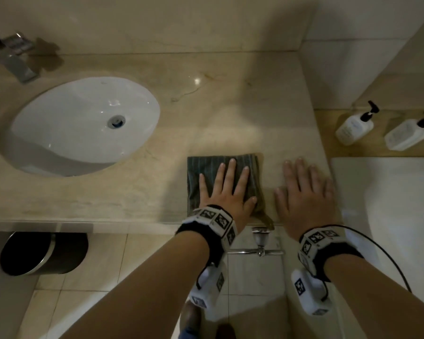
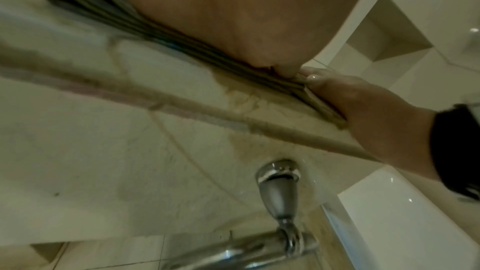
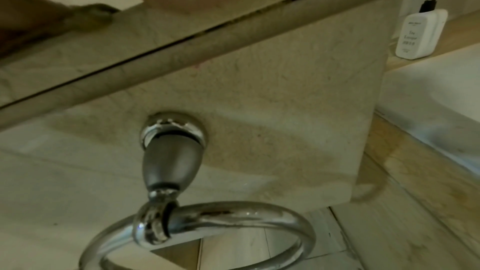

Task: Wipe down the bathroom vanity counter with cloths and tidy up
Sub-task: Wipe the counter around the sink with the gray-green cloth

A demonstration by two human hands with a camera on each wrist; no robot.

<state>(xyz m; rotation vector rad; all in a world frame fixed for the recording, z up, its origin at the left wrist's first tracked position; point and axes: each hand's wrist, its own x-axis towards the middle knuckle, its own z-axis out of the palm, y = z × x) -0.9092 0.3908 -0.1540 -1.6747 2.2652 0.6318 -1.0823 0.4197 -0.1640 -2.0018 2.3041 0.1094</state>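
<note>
The folded cloth [image 1: 224, 182], dark grey-green with fine ribbed stripes, lies flat at lower centre of the head view on the beige marble desk [image 1: 206, 106], its stripes and long side running from the front edge toward the wall. The left hand [image 1: 227, 189] presses it with fingers spread straight (gripping nothing). Just right of it, the right hand [image 1: 304, 189] rests flat and released on bare stone. At left sits an oval white sink [image 1: 83, 123], glossy. Two white pump bottles [image 1: 355, 127] stand at right; their contents are hidden. A chrome towel ring [image 3: 197, 227] hangs below.
</note>
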